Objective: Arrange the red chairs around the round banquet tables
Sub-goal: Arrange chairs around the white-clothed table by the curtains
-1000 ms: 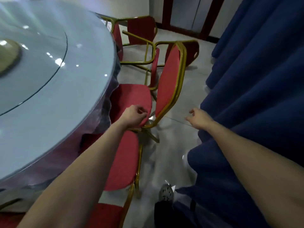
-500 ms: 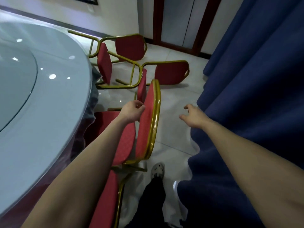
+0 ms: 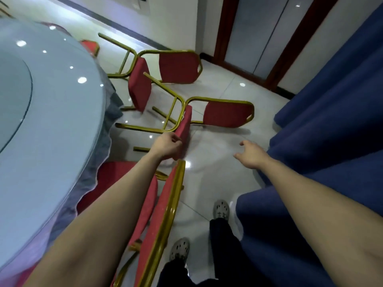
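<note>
Left hand (image 3: 167, 145) has its fingers curled at the seat edge of the nearer tipped chair (image 3: 226, 114); cannot tell if it actually grips. Right hand (image 3: 251, 155) is empty over the floor (image 3: 217, 172), fingers loosely spread. Upright chair (image 3: 161, 214) stands at the round table (image 3: 51, 121), seat under the tablecloth edge, backrest just below the left hand. Two chairs lie on their sides on the floor, the farther tipped chair (image 3: 178, 68) beyond the nearer one. Blue curtain (image 3: 331, 121) on the right. Shoes (image 3: 221, 209) on the floor beside the upright chair.
</note>
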